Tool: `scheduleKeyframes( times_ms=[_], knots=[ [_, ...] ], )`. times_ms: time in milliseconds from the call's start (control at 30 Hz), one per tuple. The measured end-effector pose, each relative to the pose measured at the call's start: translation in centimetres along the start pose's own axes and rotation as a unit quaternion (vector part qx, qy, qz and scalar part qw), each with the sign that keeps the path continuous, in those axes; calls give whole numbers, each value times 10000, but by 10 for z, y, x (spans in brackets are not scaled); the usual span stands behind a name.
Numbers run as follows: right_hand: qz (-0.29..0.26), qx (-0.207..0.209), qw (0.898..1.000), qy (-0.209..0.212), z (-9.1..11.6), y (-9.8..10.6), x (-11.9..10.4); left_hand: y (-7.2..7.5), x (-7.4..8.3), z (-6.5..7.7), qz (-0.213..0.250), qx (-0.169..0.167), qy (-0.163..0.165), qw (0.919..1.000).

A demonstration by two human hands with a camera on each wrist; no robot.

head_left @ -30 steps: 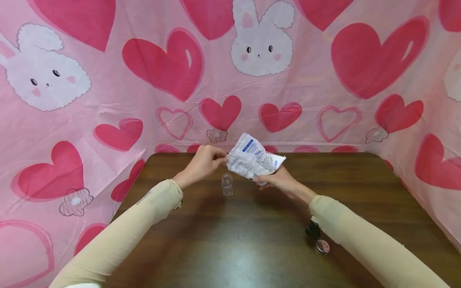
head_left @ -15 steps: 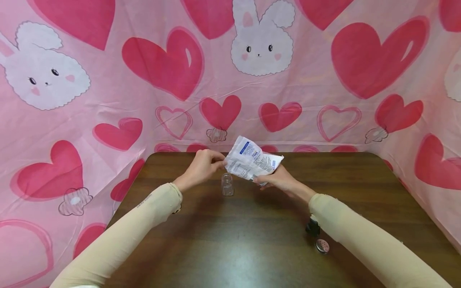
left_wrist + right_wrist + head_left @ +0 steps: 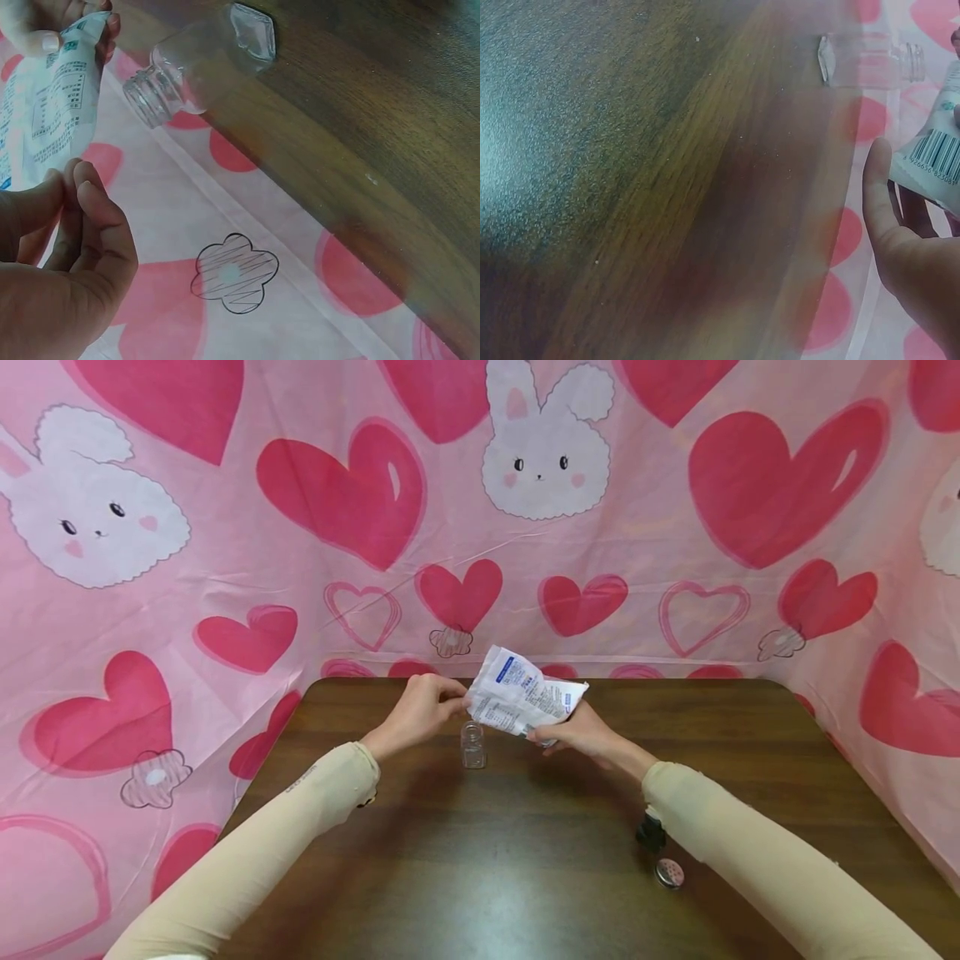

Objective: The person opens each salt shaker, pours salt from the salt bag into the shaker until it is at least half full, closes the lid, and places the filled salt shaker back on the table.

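Note:
A white printed packet (image 3: 517, 693) with blue labels is held tilted above the table by both hands. My left hand (image 3: 423, 706) pinches its left corner between thumb and fingertips. At the lower right of the packet my right hand (image 3: 581, 732) grips it, thumb on the near face; in the right wrist view a barcode shows on the packet (image 3: 937, 154) there. Just below the packet's left corner a clear glass jar (image 3: 473, 747) stands upright and uncapped, its threaded neck (image 3: 146, 97) plain in the left wrist view.
Under my right forearm lie a black cap (image 3: 651, 833) and a round perforated shaker lid (image 3: 669, 873) on the brown wooden table (image 3: 450, 860). A pink cloth (image 3: 465, 543) with hearts and rabbits hangs behind and around the table.
The packet has come down slightly and shifted a little left, its left corner now nearer the jar's mouth. Both hands keep their hold; the jar stays put.

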State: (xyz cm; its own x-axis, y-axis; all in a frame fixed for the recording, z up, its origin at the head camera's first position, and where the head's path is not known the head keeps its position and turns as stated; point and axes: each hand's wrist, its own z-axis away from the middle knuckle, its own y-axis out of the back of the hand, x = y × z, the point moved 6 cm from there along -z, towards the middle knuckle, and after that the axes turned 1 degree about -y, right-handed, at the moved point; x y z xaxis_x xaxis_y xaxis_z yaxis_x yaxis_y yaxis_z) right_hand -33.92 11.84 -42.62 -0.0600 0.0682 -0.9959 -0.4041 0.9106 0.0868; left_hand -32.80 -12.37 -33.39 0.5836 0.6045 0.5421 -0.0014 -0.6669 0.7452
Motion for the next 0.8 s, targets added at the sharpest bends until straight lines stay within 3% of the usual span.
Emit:
scheduleKeyframes(
  times_ms=[800],
  knots=[
    [361, 161, 9992, 18, -4, -1, -11, -4, -12, 5, -23, 24, 70, 10000]
  ],
)
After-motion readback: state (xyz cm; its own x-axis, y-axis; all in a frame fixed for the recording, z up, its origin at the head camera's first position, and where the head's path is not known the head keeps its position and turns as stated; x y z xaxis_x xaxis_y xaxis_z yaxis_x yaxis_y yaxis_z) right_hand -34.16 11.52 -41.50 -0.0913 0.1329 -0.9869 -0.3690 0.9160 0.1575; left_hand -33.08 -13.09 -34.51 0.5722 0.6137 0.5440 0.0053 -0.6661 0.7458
